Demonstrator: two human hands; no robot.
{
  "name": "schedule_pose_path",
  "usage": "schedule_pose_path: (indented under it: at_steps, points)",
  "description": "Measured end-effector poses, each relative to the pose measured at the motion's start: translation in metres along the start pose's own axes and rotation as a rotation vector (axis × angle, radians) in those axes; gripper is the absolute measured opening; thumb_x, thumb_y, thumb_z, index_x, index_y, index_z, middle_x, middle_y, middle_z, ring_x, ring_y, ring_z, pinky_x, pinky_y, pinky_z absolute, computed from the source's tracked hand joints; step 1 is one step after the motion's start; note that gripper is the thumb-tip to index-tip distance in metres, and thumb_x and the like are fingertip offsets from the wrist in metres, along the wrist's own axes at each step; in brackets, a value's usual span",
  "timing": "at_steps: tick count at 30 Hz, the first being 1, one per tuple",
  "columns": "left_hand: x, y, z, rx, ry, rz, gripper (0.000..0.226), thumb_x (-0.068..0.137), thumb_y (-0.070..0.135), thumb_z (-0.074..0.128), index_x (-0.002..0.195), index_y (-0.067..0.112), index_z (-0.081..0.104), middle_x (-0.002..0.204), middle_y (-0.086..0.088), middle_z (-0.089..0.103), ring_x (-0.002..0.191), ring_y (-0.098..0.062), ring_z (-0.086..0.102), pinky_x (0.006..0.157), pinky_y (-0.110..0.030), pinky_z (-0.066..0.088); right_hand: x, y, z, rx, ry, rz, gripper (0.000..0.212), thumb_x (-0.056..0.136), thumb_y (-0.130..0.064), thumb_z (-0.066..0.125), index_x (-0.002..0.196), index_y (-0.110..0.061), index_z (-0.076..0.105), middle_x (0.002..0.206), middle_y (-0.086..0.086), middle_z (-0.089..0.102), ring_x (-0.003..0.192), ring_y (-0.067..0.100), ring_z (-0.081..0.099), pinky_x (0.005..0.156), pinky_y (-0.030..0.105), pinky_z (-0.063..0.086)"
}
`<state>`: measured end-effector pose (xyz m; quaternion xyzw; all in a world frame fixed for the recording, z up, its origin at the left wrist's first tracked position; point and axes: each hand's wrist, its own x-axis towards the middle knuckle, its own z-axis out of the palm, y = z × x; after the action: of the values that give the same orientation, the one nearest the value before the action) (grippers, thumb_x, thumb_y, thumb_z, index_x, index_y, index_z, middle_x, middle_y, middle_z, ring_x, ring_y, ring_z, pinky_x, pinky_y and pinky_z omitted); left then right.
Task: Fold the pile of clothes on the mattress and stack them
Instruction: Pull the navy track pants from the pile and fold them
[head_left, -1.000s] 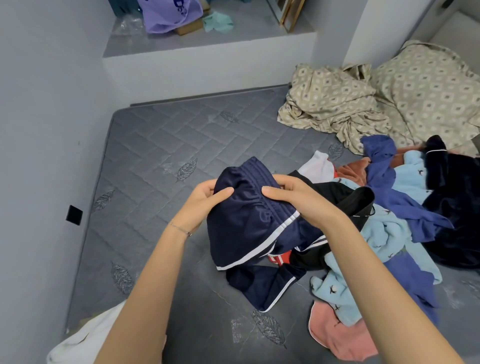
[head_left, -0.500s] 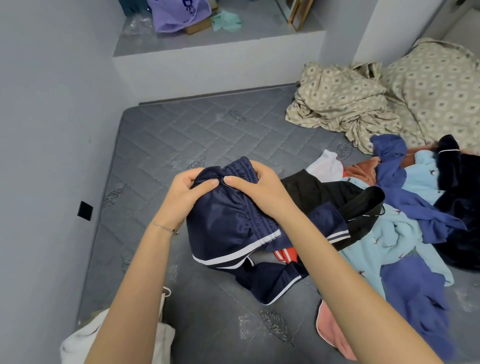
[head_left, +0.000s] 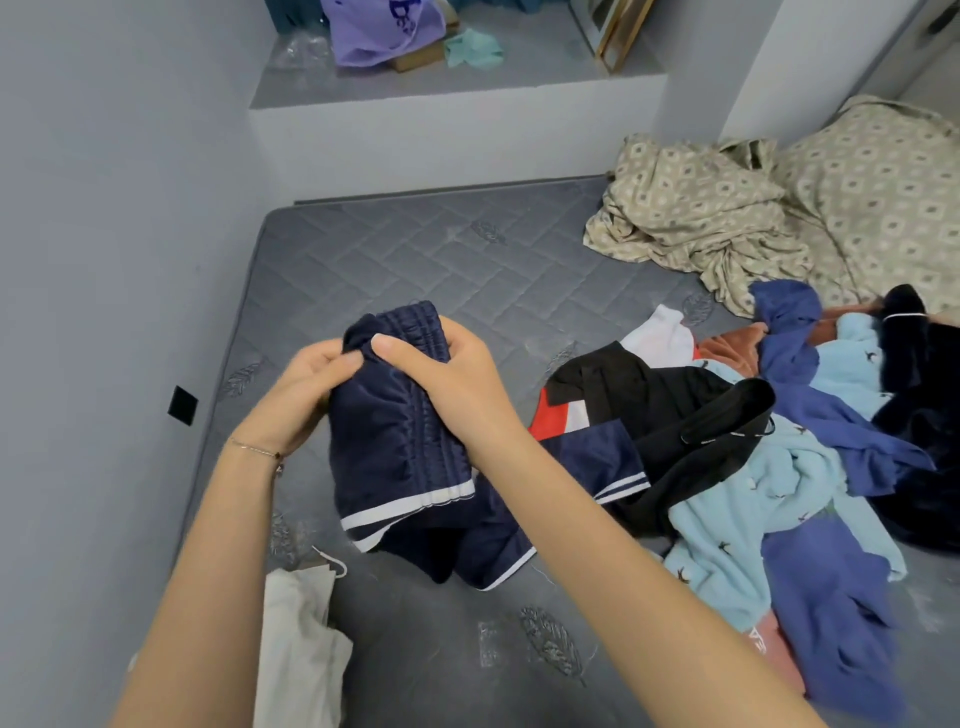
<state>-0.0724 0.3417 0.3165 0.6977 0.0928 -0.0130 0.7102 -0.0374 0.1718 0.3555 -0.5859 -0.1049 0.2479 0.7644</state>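
Navy shorts (head_left: 395, 447) with white stripes hang bunched above the grey quilted mattress (head_left: 431, 260). My left hand (head_left: 301, 395) grips the gathered waistband from the left, and my right hand (head_left: 452, 384) grips it from the right, thumbs nearly touching. The shorts' legs trail down onto the mattress. To the right lies the pile of clothes (head_left: 779, 467): a black garment, a light blue fleece piece, blue cloth, a white piece, a red and white patch, and pink at the lower edge.
A beige patterned sheet (head_left: 691, 218) and pillow (head_left: 872, 187) lie at the back right. A white cloth bag (head_left: 296, 639) sits at the near left edge. The wall runs along the left. A raised ledge (head_left: 457, 88) behind holds a purple bag.
Both hands have moved closer together along the waistband, bunching it, and the shorts have shifted left away from the pile. A red and white patch now shows beside the black garment.
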Motion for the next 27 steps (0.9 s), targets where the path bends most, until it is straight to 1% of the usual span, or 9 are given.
schedule_pose_path:
  at_steps: [2,5,7,9,11,13,18,22,27]
  points:
    - [0.005,-0.019,0.017,0.034,-0.115,-0.171,0.058,0.058,0.061,0.080,0.100,0.022,0.074,0.110,0.002,0.072,0.102,-0.010,0.066,0.086,-0.022,0.053,-0.002,0.003,-0.011,-0.030,0.029,0.014,0.011,0.085,-0.014,0.072,0.080,-0.021,0.066,0.074,-0.009,0.066,0.069,0.002,0.062,0.066,0.014,0.049]
    - [0.005,-0.046,0.053,0.049,-0.173,-0.419,0.022,0.095,0.025,0.050,0.115,0.024,0.058,0.109,0.011,0.066,0.100,-0.006,0.061,0.091,-0.023,0.047,-0.006,0.002,-0.031,0.001,0.080,0.056,0.010,0.086,-0.014,0.071,0.080,-0.020,0.066,0.073,-0.009,0.066,0.066,0.000,0.062,0.062,0.013,0.049]
    - [0.007,-0.073,0.067,0.184,-0.179,-0.527,0.033,0.102,0.008,0.036,0.135,0.012,0.042,0.126,0.000,0.053,0.114,-0.020,0.053,0.102,-0.032,0.040,-0.008,-0.001,-0.050,0.041,0.115,0.082,0.008,0.087,-0.016,0.070,0.081,-0.018,0.065,0.075,-0.006,0.066,0.066,0.001,0.063,0.062,0.014,0.051]
    - [0.011,-0.099,0.077,0.260,-0.180,-0.581,0.030,0.103,0.005,0.036,0.131,0.011,0.045,0.133,-0.009,0.049,0.123,-0.029,0.047,0.110,-0.042,0.035,-0.008,-0.004,-0.072,0.056,0.161,0.101,0.008,0.087,-0.018,0.070,0.081,-0.017,0.065,0.074,-0.005,0.067,0.065,0.003,0.064,0.062,0.016,0.053]
    - [0.019,-0.117,0.086,0.286,-0.171,-0.567,0.021,0.102,0.005,0.041,0.105,0.019,0.056,0.115,-0.005,0.058,0.110,-0.023,0.052,0.103,-0.041,0.042,-0.006,-0.006,-0.099,0.047,0.221,0.119,0.008,0.086,-0.022,0.071,0.082,-0.018,0.066,0.074,-0.006,0.069,0.067,0.005,0.067,0.062,0.018,0.054]
    - [0.031,-0.128,0.095,0.239,-0.137,-0.521,0.014,0.098,0.010,0.049,0.092,0.006,0.061,0.095,-0.003,0.062,0.092,-0.017,0.053,0.081,-0.031,0.047,-0.006,-0.006,-0.132,0.034,0.294,0.132,0.008,0.086,-0.025,0.072,0.084,-0.019,0.066,0.075,-0.007,0.071,0.070,0.006,0.068,0.062,0.019,0.054]
    - [0.069,-0.130,0.121,0.257,0.087,-0.293,0.037,0.098,0.020,0.053,0.064,0.016,0.040,0.054,0.015,0.036,0.051,0.000,0.031,0.050,-0.018,0.027,-0.013,0.012,-0.230,-0.199,0.472,0.099,0.012,0.085,-0.026,0.073,0.088,-0.015,0.067,0.091,0.005,0.071,0.081,0.011,0.065,0.073,0.022,0.053]
    - [0.101,-0.151,0.167,0.412,0.145,-0.216,0.035,0.095,0.014,0.058,0.063,0.012,0.044,0.044,0.016,0.038,0.046,0.001,0.034,0.049,-0.012,0.029,-0.017,0.040,-0.300,-0.398,0.520,0.047,0.018,0.083,-0.023,0.076,0.091,-0.009,0.067,0.085,0.000,0.069,0.075,0.006,0.062,0.069,0.018,0.048]
    - [0.122,-0.194,0.242,0.470,0.073,-0.217,0.022,0.095,0.010,0.058,0.078,-0.004,0.057,0.072,-0.003,0.053,0.067,-0.006,0.045,0.066,-0.011,0.038,-0.028,0.066,-0.401,-0.676,0.570,0.047,0.028,0.084,-0.032,0.073,0.087,-0.009,0.058,0.078,-0.003,0.064,0.075,0.014,0.059,0.071,0.032,0.047]
